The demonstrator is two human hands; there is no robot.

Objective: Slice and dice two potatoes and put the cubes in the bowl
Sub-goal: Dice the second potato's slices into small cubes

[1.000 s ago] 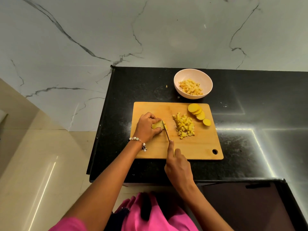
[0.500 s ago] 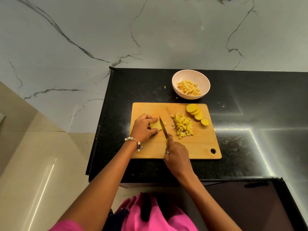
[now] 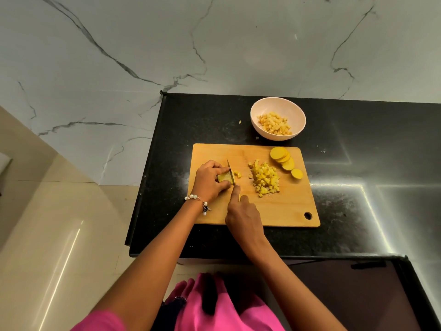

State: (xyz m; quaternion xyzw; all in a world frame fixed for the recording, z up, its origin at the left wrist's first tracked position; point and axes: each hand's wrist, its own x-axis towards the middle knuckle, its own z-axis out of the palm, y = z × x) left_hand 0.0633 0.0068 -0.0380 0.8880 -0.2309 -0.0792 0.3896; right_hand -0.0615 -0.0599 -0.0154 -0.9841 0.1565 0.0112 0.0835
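We had the potato piece (image 3: 224,177) pinned on the cutting board (image 3: 281,209) under our left hand (image 3: 210,180), fingers curled over it, holding it down so it couldn't slide under the blade. Its long axis looked roughly left-right, cut end facing our right hand; most of it sat under the fingers, so exact shape unclear. Knife (image 3: 231,173) was down on that exposed end, blade running front-to-back, across the piece's long axis, tip pointing away from us. That crosswise setup reads as dicing strokes, taking cubes off the end. Right hand (image 3: 243,216) was wrapped closed around the handle, forefinger stretched forward along the top toward the blade, likely for downward control. A few fresh cubes (image 3: 237,174) lay just right of the blade, touching or nearly touching it. Further right of both hands, the main pile of cubes (image 3: 265,179) sat mid-board, kept apart from the cutting zone. Beyond that, toward the board's far right corner, the potato slices (image 3: 282,157) lay overlapped, one round a bit apart, probably staged for dicing next. The bowl (image 3: 278,111) stood off the board on the black counter (image 3: 358,163), past the slices and away from us, already holding some cubes. Judgement: second potato mid-dice, slices plus this piece still to go, pile not yet transferred.
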